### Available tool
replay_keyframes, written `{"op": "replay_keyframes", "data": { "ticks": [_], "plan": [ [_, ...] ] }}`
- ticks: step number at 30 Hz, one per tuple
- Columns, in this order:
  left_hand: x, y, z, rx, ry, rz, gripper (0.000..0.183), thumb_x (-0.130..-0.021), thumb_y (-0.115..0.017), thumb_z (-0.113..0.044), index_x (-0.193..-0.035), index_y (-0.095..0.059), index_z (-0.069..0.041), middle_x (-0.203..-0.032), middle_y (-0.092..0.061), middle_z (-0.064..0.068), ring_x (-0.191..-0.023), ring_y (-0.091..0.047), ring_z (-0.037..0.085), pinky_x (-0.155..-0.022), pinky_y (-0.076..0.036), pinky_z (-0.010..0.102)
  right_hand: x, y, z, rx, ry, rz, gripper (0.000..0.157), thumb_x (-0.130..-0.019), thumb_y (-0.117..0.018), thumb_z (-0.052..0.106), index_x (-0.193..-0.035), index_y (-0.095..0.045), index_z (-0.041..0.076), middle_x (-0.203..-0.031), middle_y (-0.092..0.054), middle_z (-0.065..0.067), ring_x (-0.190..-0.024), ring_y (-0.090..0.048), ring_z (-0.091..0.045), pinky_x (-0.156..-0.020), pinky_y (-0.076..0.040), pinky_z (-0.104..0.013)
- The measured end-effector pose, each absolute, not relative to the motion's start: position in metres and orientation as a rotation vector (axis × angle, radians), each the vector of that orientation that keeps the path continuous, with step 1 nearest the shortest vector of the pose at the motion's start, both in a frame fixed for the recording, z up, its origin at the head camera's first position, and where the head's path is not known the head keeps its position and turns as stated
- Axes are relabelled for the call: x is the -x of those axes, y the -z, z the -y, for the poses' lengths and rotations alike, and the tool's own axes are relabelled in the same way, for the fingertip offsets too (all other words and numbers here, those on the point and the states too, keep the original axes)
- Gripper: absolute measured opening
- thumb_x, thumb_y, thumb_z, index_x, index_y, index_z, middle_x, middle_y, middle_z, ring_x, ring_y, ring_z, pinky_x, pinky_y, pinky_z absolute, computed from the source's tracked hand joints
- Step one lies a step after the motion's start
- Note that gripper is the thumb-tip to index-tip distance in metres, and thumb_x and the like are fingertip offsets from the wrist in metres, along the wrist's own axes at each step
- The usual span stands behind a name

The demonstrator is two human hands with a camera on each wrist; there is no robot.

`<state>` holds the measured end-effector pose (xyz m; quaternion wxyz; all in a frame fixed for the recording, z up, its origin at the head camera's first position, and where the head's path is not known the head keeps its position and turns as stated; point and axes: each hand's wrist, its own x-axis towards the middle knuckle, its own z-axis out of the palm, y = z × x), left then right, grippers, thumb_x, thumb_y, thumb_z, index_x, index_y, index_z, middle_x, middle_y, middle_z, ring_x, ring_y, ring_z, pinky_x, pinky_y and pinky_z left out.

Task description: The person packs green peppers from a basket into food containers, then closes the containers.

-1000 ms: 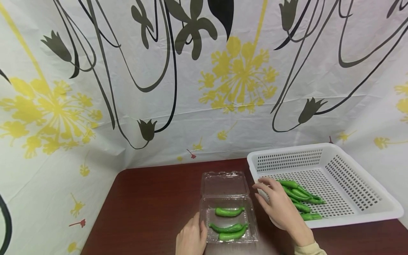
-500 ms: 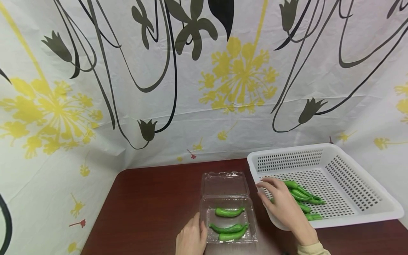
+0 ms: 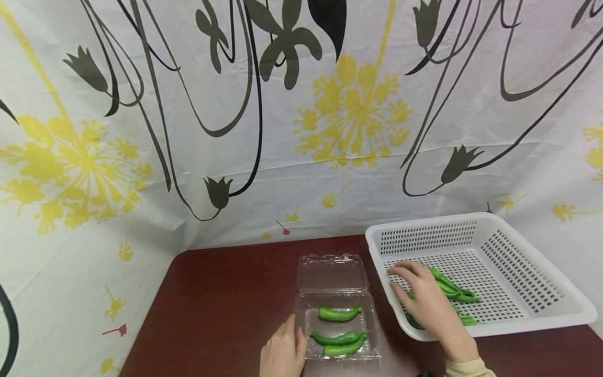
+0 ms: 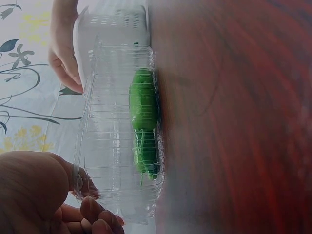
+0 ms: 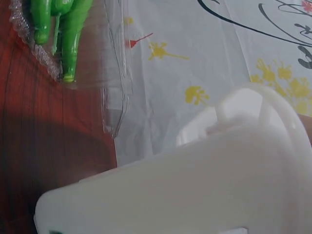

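Note:
A clear plastic clamshell box (image 3: 374, 335) lies with its lid folded back on the table, three green peppers (image 3: 339, 313) inside it. My left hand (image 3: 283, 348) pinches the box's left rim, the thumb on one side and fingers on the other, as the left wrist view shows. My right hand (image 3: 424, 301) hovers over the near left corner of a white slotted basket (image 3: 518, 309), fingers spread and slightly bent, nothing seen in them. Several green peppers (image 3: 464, 298) lie in the basket, partly hidden under that hand. The basket's outer wall (image 5: 170, 200) fills the right wrist view.
The dark red-brown table (image 3: 226, 303) extends left of the box. Behind it hangs a white patterned cloth (image 3: 301, 199). A narrow strip of table separates box and basket. A small dark thing (image 3: 426, 374) shows at the bottom edge.
My right hand has shifted a little to the right over the basket, covering more of the peppers there. The left hand and the clamshell box have stayed in place.

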<state>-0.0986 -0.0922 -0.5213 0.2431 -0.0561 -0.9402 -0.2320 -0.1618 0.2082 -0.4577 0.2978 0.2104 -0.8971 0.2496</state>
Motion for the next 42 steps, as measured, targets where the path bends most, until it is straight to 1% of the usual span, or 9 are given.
{"op": "replay_keyframes", "data": {
  "ticks": [7,16,23,29,39,42],
  "plan": [
    [0.1,0.52,0.092,0.163,0.65,2.581,0.027,-0.084,-0.071,-0.01,-0.109,-0.07,-0.001,-0.083,-0.07,0.006,-0.067,-0.069,0.027,-0.047,-0.049,0.038,0.162,0.458,-0.218,-0.508,-0.667,2.459,0.032,-0.078,-0.081,-0.002,-0.108,-0.072,0.003,-0.112,-0.063,-0.02,-0.103,-0.059,-0.042,-0.084,-0.048,-0.058],
    [0.101,0.519,0.091,0.152,0.642,2.609,0.028,-0.085,-0.07,-0.012,-0.11,-0.07,0.001,-0.084,-0.071,0.008,-0.069,-0.07,0.027,-0.048,-0.05,0.038,0.164,0.459,-0.225,-0.487,-0.657,2.486,0.035,-0.078,-0.081,-0.003,-0.11,-0.071,0.003,-0.113,-0.062,-0.021,-0.102,-0.06,-0.042,-0.079,-0.05,-0.057],
    [0.1,0.52,0.091,0.154,0.64,2.612,0.029,-0.085,-0.071,-0.012,-0.111,-0.07,0.001,-0.085,-0.071,0.009,-0.069,-0.07,0.027,-0.049,-0.051,0.039,0.165,0.462,-0.231,-0.472,-0.681,2.51,0.036,-0.078,-0.081,-0.003,-0.111,-0.071,0.003,-0.113,-0.062,-0.022,-0.104,-0.058,-0.044,-0.083,-0.047,-0.061],
    [0.099,0.521,0.092,0.149,0.627,2.597,0.029,-0.085,-0.07,-0.011,-0.11,-0.07,0.002,-0.085,-0.071,0.009,-0.07,-0.07,0.028,-0.05,-0.052,0.04,0.165,0.464,-0.234,-0.452,-0.683,2.561,0.036,-0.079,-0.08,-0.002,-0.113,-0.07,0.002,-0.113,-0.061,-0.022,-0.104,-0.058,-0.045,-0.085,-0.046,-0.061],
    [0.099,0.521,0.092,0.155,0.634,2.604,0.029,-0.085,-0.07,-0.012,-0.111,-0.069,0.001,-0.085,-0.071,0.008,-0.07,-0.07,0.027,-0.049,-0.051,0.04,0.162,0.463,-0.238,-0.325,-0.718,2.748,0.04,-0.085,-0.077,0.005,-0.123,-0.066,0.001,-0.124,-0.056,-0.029,-0.114,-0.053,-0.052,-0.089,-0.045,-0.065],
    [0.099,0.521,0.092,0.15,0.633,2.606,0.029,-0.085,-0.07,-0.012,-0.111,-0.07,0.001,-0.086,-0.071,0.009,-0.07,-0.07,0.028,-0.05,-0.051,0.04,0.162,0.464,-0.243,-0.286,-0.721,2.782,0.042,-0.086,-0.077,0.006,-0.125,-0.065,0.0,-0.125,-0.055,-0.03,-0.114,-0.051,-0.054,-0.088,-0.044,-0.066]
  ]
}}
